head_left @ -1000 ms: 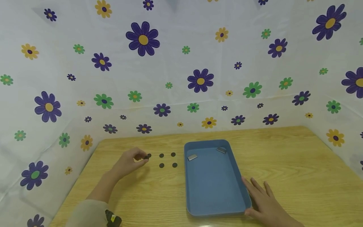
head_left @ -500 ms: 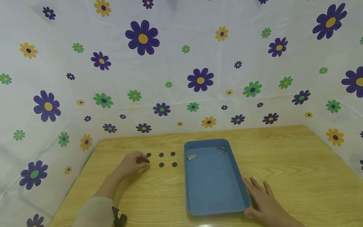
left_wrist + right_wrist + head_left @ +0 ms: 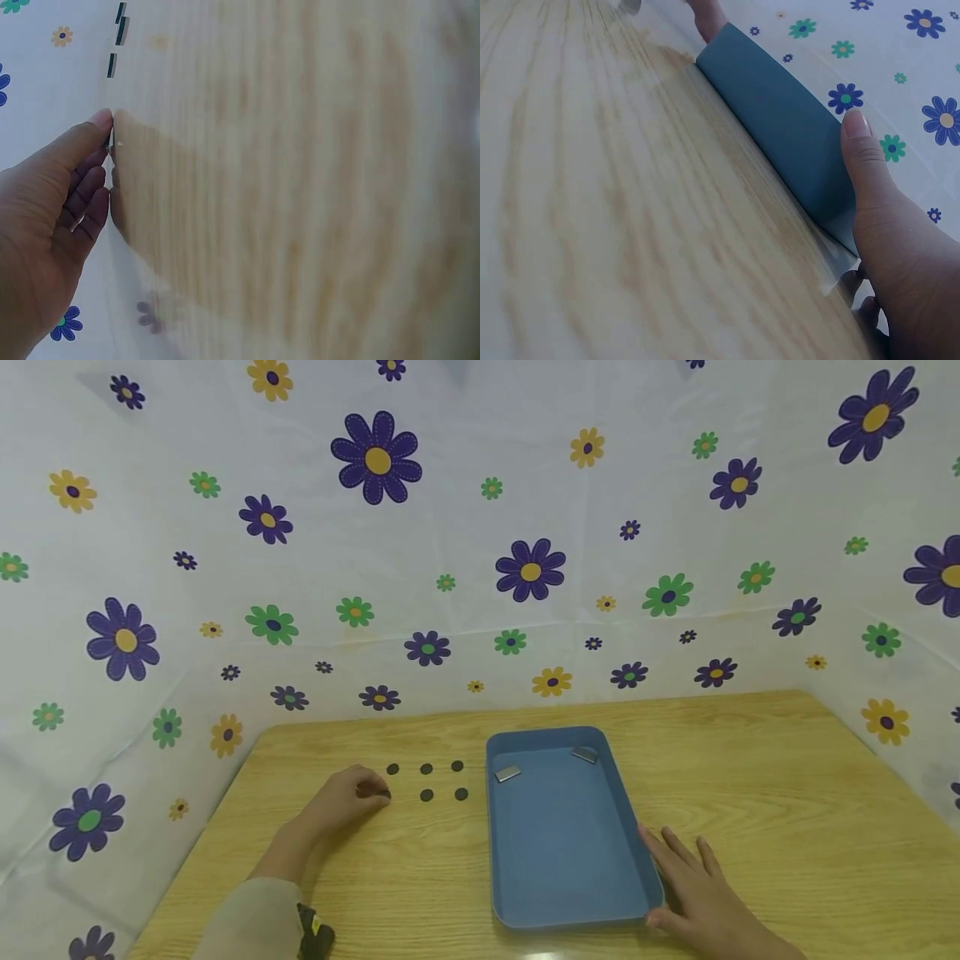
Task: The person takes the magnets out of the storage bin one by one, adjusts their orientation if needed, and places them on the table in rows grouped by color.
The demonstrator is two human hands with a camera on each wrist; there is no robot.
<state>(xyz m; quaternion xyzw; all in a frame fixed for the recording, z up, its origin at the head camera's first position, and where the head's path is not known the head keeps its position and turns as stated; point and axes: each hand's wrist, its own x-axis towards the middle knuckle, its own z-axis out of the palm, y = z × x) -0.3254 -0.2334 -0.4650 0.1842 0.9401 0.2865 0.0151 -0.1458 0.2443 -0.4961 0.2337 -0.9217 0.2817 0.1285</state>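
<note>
My left hand (image 3: 341, 802) pinches a small black disc (image 3: 386, 793) between thumb and fingertips, down at the wooden tabletop. In the left wrist view the disc is a dark sliver, mostly hidden by the fingers. Several more flat black discs (image 3: 427, 769) lie in two short rows just right of that hand. A blue rectangular tray (image 3: 491, 860) stands beside them, with two small silver rectangular pieces (image 3: 507, 773) near its far end. My right hand (image 3: 697, 885) rests with extended fingers against the tray's near right corner; its thumb (image 3: 866, 154) lies along the wall in the right wrist view.
The wooden table (image 3: 772, 793) extends on both sides of the tray. A white flower-printed cloth (image 3: 450, 527) hangs behind it and along the sides. A dark device (image 3: 315, 933) sits at the left sleeve (image 3: 251, 918).
My left hand has brought its disc down and toward me, from beside the far row's left disc to the near row's left end. The right hand and tray have stayed put.
</note>
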